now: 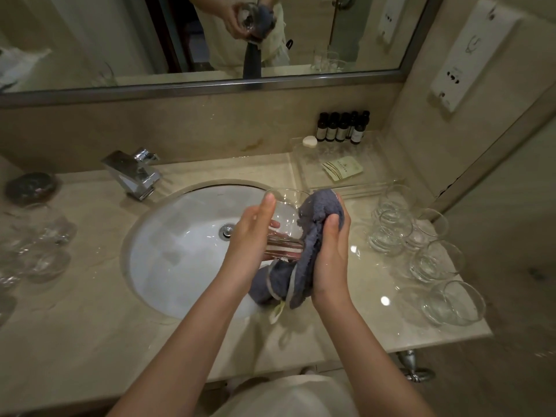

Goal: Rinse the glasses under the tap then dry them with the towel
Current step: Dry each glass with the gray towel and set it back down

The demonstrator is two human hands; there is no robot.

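The left hand (255,233) holds a glass (285,227) over the sink (168,266); the right hand (331,254) grips the grey towel (313,236) against its side. Soft towel moulds easily; the glass, likely wet, slippery and fragile, wants a firm hold round its thick base.

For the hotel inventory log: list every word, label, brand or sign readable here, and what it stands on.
No text can be read here.
Dark bottles: pale labels, print too small.
Sachet in the clear tray: a line of print and a striped emblem, blurred.
White wall panel: a curved symbol, no legible words.
Tap: no marking shows.
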